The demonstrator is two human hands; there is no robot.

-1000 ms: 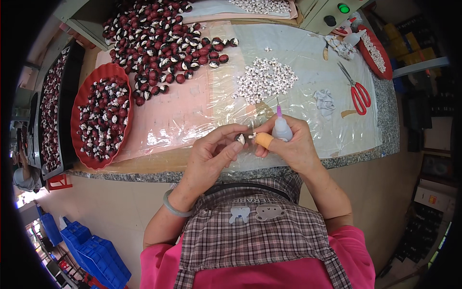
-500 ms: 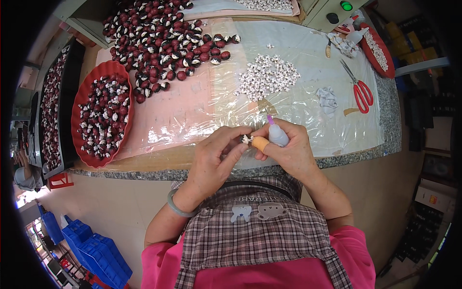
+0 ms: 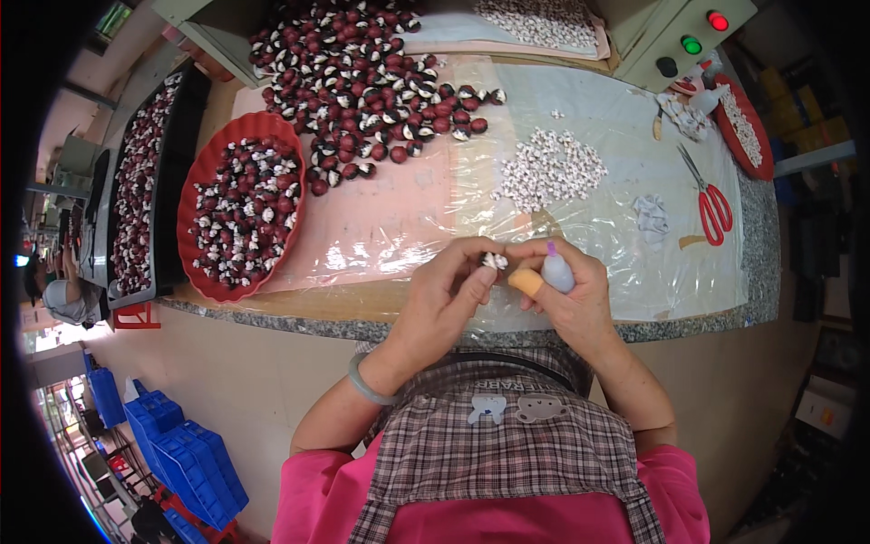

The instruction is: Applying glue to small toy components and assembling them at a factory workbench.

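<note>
Between the thumb and fingers of my left hand (image 3: 446,295) is a small dark ball with a white popcorn-shaped piece (image 3: 495,260) on it. My right hand (image 3: 584,304) is wrapped round a small translucent squeeze bottle (image 3: 556,272) with a purple tip that points up and away from me. An orange finger cover (image 3: 525,282) sits on the right thumb, close to the ball. My two index fingertips nearly meet; whether they touch I cannot tell. Just beyond my hands lies a heap of loose white popcorn-shaped pieces (image 3: 551,170) on the clear plastic sheet.
Dark red, black and white balls (image 3: 381,104) pile up at the far left. A red scalloped tray (image 3: 188,236) of topped balls stands nearer. Red-handled scissors (image 3: 715,215), crumpled tissue (image 3: 651,218) and a red dish (image 3: 764,159) lie right. A person (image 3: 72,295) sits far left.
The whole view has shifted, so the table appears farther right. My right thumb has drawn back slightly from the white piece, and the bottle is tilted differently. Both hands keep their hold.
</note>
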